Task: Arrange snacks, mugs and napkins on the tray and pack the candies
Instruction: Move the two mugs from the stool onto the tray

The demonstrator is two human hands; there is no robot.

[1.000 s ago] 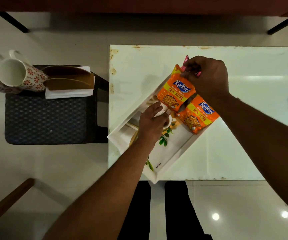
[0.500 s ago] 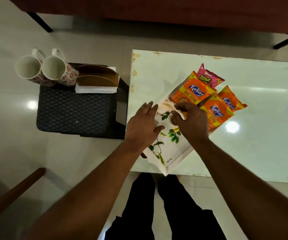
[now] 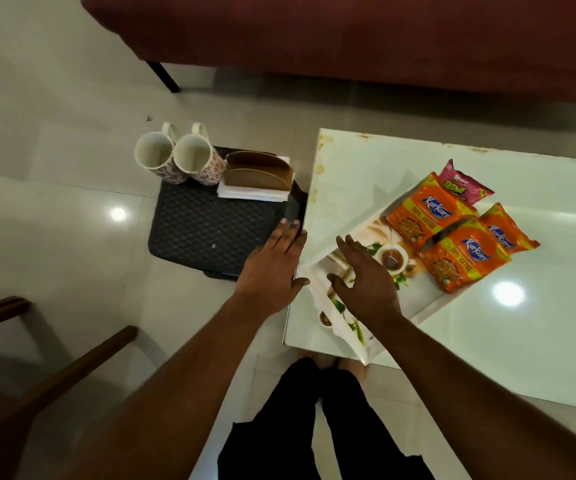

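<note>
White table (image 3: 539,341), leaf-printed tray (image 3: 418,303)

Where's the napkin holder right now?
In the head view the napkin holder sits on the dark stool left of the white table, just right of the two floral mugs and beyond the open left hand.

Table top (image 3: 487,341): glossy white, lamp glare reflected, rust-like stains along edges. Tray (image 3: 428,306): smooth, printed leaf pattern, material not determinable. Snack packets (image 3: 428,213): shiny orange foil-plastic. Pink packet (image 3: 466,183): same gloss. Mugs (image 3: 172,157): glazed ceramic, floral print. Napkins (image 3: 252,194): matt white paper. Stool (image 3: 210,226): dark, woven-textured surface. Floor (image 3: 54,220): polished tile.
</note>
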